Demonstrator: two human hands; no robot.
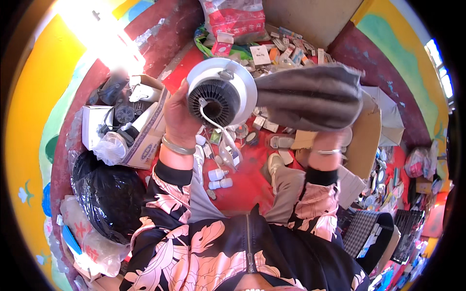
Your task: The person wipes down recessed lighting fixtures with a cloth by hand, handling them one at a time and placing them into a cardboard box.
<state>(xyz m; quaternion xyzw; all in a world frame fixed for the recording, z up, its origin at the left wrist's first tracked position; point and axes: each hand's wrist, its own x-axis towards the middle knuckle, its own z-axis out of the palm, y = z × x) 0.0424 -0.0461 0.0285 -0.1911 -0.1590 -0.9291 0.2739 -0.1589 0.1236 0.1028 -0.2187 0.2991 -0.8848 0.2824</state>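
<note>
My left hand [177,115] grips a recessed downlight [246,87] by its left side, up in front of me. The lamp has a wide white rim and a black finned heat sink [228,99] turned toward me. A white cable [208,119] loops out of its middle, and a clear plastic packet [229,151] hangs below it. On the right, my right hand [333,140] holds a dark grey cloth [310,97], smeared by motion. The cloth stretches leftward to the lamp's rim; whether it touches the rim I cannot tell. Its folds partly hide my right fingers.
At left stands a cardboard box [145,138] of lamps and parts, with a black plastic bag [109,191] nearer me. White bulbs [219,179] lie on the red floor covering [242,191]. Small cartons [260,55] pile up at the back. An open carton [365,145] stands right.
</note>
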